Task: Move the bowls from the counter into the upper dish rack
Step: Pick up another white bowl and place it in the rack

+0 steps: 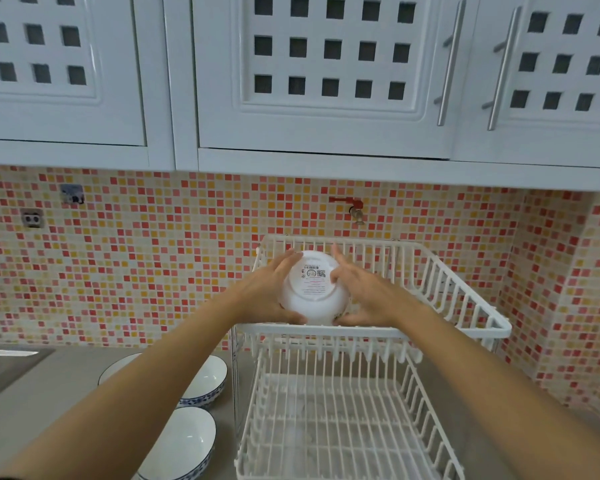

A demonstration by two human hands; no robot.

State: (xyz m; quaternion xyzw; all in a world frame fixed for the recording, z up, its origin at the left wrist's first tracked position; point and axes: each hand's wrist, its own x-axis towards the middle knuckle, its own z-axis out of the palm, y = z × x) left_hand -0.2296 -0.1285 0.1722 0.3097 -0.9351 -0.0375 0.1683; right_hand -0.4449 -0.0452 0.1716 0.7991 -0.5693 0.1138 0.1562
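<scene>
1. Head view: both hands, left hand (269, 295) and right hand (367, 296), grip a white bowl (310, 289), fingers spread on its sides.
2. The bowl is tilted, base toward the camera, over the upper rack (465, 299); its rim is hidden.
3. Forearms partly cover the counter bowls (201, 382).

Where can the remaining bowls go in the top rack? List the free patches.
The upper rack is bare right of the held bowl, out to its right wall. The left end is crowded by both hands. The lower rack is bare too.
</scene>
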